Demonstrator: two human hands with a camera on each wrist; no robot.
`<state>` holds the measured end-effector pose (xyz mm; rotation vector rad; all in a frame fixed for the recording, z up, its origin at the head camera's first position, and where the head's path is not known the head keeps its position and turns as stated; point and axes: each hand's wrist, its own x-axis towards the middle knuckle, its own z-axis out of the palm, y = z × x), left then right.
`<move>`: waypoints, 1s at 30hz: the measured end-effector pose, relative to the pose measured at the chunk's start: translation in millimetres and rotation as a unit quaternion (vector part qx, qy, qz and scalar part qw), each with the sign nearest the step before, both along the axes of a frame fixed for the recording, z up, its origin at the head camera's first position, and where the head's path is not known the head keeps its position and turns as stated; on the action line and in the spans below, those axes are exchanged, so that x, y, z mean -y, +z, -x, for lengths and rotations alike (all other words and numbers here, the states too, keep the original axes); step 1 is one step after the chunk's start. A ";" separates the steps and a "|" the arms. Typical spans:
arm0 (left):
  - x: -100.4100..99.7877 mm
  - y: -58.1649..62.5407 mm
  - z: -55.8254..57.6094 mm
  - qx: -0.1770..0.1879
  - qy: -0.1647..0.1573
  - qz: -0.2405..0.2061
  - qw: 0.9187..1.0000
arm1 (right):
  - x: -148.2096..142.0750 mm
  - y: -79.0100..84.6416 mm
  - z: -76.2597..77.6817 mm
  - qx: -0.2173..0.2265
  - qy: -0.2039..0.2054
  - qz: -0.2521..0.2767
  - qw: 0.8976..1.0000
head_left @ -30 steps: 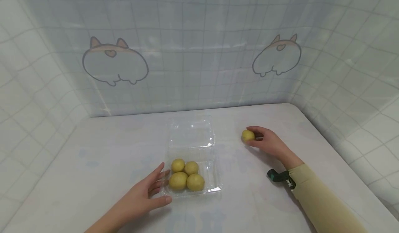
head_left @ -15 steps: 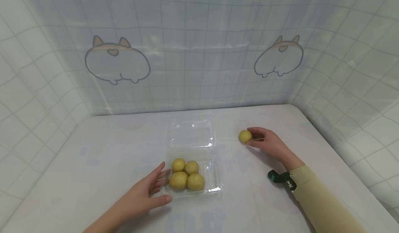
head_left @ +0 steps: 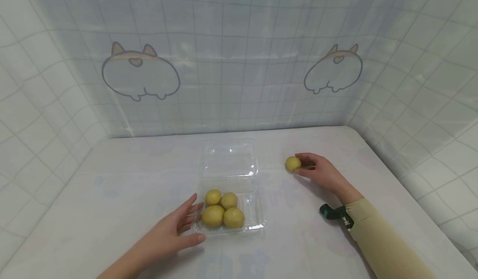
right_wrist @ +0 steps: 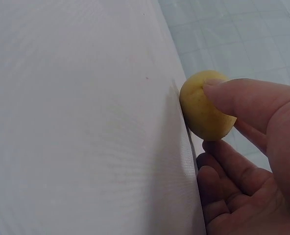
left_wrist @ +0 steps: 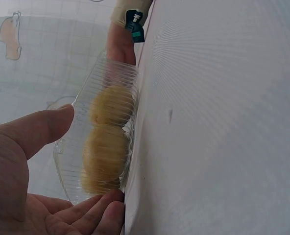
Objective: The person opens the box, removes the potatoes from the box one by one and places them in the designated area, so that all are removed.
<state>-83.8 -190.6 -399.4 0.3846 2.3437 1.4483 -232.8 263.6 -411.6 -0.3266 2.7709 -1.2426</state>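
Note:
A clear plastic clamshell box lies open on the table, its lid folded back away from me. Several round yellow fruits fill the left part of the base. My left hand is beside the box's left side, thumb and fingers spread and fairly straight; in the left wrist view fingertips are at the clear wall. Right of the lid, my right hand holds a single yellow fruit between thumb and fingers, low at the table surface. The fruit's exact kind is unclear.
A pale cloth with faint prints covers the table. Behind it hangs a tiled-pattern curtain with cartoon animal drawings, and similar sheets close in both sides. A dark green wrist device is on the right forearm.
The single fruit has shifted slightly left, so more of it shows past the right hand's fingers. The left hand and the box have hardly moved.

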 end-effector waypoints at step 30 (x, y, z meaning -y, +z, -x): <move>-2.0 3.6 -0.9 -0.005 0.000 0.007 1.000 | 9.2 43.6 -14.0 -0.032 0.010 0.024 0.999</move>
